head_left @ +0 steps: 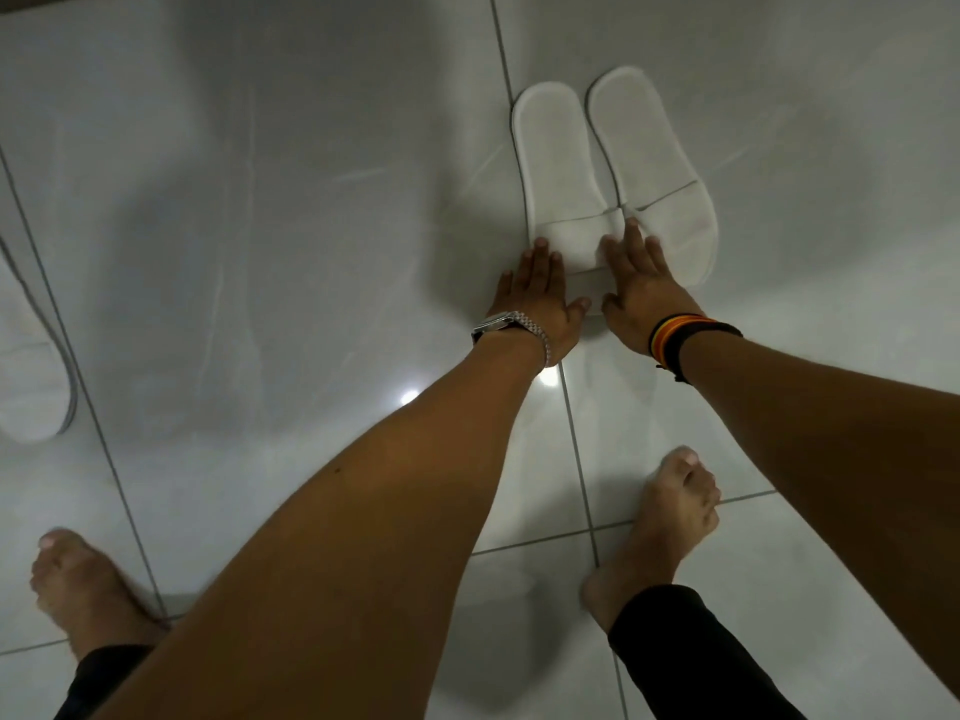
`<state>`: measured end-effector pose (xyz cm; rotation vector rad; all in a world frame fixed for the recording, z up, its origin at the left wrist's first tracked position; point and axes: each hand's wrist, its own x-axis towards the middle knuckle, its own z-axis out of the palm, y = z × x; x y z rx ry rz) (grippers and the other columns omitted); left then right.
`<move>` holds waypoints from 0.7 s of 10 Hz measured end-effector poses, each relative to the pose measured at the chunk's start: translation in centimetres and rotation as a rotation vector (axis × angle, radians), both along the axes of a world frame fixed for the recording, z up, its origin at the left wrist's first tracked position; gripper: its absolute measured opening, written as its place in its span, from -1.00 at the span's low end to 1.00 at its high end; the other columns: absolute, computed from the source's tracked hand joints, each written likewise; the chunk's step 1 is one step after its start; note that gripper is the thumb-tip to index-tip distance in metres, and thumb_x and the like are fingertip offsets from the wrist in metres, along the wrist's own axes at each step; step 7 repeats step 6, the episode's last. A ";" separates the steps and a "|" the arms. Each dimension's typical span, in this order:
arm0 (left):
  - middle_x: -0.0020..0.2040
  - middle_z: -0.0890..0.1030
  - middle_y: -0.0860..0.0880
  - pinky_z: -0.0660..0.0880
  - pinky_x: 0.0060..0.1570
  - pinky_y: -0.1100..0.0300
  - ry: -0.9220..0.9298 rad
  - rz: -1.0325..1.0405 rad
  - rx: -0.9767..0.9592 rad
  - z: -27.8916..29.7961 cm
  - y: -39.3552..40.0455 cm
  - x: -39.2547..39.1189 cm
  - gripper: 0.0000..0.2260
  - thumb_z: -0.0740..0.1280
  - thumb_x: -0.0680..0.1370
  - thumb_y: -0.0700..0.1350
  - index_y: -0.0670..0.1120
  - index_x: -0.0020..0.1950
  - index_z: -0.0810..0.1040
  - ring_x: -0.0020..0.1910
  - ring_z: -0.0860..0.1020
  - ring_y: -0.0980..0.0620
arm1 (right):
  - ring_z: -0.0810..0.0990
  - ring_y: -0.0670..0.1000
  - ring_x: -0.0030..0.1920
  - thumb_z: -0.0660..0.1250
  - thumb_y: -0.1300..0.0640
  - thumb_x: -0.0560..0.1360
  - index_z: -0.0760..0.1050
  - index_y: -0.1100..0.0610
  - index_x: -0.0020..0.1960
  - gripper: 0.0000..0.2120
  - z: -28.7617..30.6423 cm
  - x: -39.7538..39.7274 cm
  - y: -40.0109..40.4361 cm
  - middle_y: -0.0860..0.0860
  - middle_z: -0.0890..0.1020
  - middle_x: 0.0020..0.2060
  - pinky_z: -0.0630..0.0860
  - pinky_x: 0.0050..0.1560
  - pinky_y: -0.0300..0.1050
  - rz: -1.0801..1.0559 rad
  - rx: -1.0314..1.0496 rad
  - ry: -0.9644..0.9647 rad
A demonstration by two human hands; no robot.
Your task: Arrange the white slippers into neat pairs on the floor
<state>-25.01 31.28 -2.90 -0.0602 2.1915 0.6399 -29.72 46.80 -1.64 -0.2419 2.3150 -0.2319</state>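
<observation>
Two white slippers side by side on the shiny tiled floor, toe ends near the hands, heels pointing away. Left slipper and right slipper touching at the toe bands, both flat and sole-down. Another white slipper far off at the left edge, partly cut off

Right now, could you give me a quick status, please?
Left hand and right hand flat on slipper pair, side by side. Another slipper at left edge. Nothing in the way.
</observation>
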 end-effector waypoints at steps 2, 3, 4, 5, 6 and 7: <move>0.64 -0.31 -0.12 -0.16 0.61 -0.05 0.006 -0.026 0.015 -0.2 0.4 -0.1 -0.35 -0.04 0.69 0.15 -0.14 0.65 -0.21 0.64 -0.23 -0.07 | -0.20 0.19 0.64 0.23 0.20 0.60 -0.08 0.08 0.66 -0.26 -0.2 0.1 0.6 0.04 -0.23 0.65 0.15 0.57 0.27 -0.011 0.024 0.003; 0.64 -0.31 -0.11 -0.16 0.61 -0.05 -0.003 -0.044 0.009 -0.3 0.5 -0.4 -0.34 -0.04 0.69 0.17 -0.13 0.65 -0.21 0.64 -0.24 -0.07 | -0.21 0.19 0.64 0.24 0.19 0.60 -0.08 0.07 0.66 -0.26 -0.4 0.3 0.6 0.03 -0.24 0.64 0.16 0.56 0.31 -0.031 0.037 0.000; 0.64 -0.31 -0.10 -0.15 0.61 -0.05 0.010 -0.034 0.033 -0.2 0.7 -0.4 -0.34 -0.04 0.69 0.17 -0.13 0.65 -0.21 0.64 -0.24 -0.07 | -0.19 0.19 0.64 0.24 0.20 0.60 -0.06 0.06 0.65 -0.26 -0.1 0.2 0.6 0.04 -0.21 0.65 0.17 0.55 0.33 -0.054 0.031 0.008; 0.65 -0.30 -0.10 -0.14 0.61 -0.04 0.110 0.028 0.024 0.1 0.1 0.4 -0.35 -0.02 0.69 0.12 -0.14 0.64 -0.21 0.64 -0.24 -0.06 | -0.13 0.20 0.65 0.21 0.20 0.61 -0.03 0.06 0.65 -0.30 0.7 0.8 0.1 0.07 -0.15 0.66 0.20 0.53 0.36 -0.050 0.037 0.085; 0.65 -0.29 -0.11 -0.16 0.61 -0.03 0.171 0.061 0.023 0.5 -1.3 1.4 -0.36 -0.02 0.69 0.10 -0.14 0.64 -0.22 0.64 -0.24 -0.06 | -0.10 0.19 0.65 0.19 0.18 0.62 -0.06 0.07 0.65 -0.31 1.1 1.6 -0.1 0.09 -0.12 0.66 0.19 0.52 0.38 -0.031 0.047 0.168; 0.65 -0.29 -0.11 -0.16 0.61 -0.03 0.171 0.061 0.023 0.5 -1.3 1.4 -0.36 -0.02 0.69 0.10 -0.14 0.64 -0.22 0.64 -0.24 -0.06 | -0.10 0.19 0.65 0.19 0.18 0.62 -0.06 0.07 0.65 -0.31 1.1 1.6 -0.1 0.09 -0.12 0.66 0.19 0.52 0.38 -0.031 0.047 0.168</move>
